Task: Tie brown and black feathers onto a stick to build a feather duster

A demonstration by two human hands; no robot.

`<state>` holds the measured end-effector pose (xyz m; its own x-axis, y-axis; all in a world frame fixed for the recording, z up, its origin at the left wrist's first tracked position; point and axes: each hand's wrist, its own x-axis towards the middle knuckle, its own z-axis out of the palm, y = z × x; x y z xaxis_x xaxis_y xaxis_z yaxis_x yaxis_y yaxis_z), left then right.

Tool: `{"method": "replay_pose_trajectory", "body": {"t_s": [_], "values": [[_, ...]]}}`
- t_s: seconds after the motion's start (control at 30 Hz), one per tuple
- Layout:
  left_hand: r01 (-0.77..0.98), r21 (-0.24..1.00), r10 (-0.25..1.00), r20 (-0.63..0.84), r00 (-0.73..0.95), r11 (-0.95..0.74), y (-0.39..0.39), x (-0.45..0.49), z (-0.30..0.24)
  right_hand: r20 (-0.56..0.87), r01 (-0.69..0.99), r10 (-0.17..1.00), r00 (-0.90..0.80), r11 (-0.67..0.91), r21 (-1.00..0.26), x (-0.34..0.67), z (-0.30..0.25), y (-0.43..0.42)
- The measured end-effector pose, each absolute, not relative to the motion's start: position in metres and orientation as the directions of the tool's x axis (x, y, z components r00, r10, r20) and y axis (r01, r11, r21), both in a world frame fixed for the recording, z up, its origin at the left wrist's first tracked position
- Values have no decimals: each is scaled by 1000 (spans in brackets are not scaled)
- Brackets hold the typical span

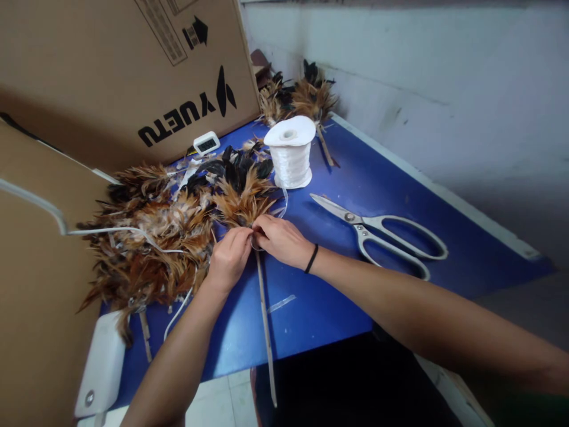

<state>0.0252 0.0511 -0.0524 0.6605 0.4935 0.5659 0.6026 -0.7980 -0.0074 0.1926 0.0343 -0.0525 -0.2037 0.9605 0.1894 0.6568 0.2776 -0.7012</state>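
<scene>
Blue tabletop [324,314] separates right hand [284,240] from scissors [351,217], feathered stick [264,302] overhanging its edge

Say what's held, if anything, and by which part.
Left grip and right grip appear to pinch a slim tan wooden stick just below its brown-and-black feathers.

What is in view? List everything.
Feather bundle on wooden stick: one, brown, black, centre
Feather pile: one, brown, left
Rear feather bundles: at least two, brown, black, back
Ribbon spool: one, white, centre
Metal scissors: one, silver, right
Printed cardboard box: one, brown, behind
Display: one, white, behind
Oblong device: one, white, left
Cable: count unclear, white, left
Table: one, blue, beneath
Wall: one, pale, right
Wristband: one, black, right wrist
Left hand, right hand: two, bare, centre
</scene>
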Motion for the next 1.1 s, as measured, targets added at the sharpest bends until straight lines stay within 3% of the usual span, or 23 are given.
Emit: {"method": "replay_pose_trajectory", "body": {"t_s": [0.27,0.57,0.9,1.1], "values": [[690,-32,545,588,598,-723,47,36,-52,187,678,965,-182,261,-687,191,-53,35],[679,11,553,589,589,-734,50,34,-54,181,599,974,-133,225,-769,191,-55,35],[603,-43,446,631,635,-797,58,24,-63,190,513,978,-89,208,-833,193,-55,38],[588,-121,379,658,651,-800,59,22,-66,291,506,946,-144,323,-800,193,-55,35]]}}
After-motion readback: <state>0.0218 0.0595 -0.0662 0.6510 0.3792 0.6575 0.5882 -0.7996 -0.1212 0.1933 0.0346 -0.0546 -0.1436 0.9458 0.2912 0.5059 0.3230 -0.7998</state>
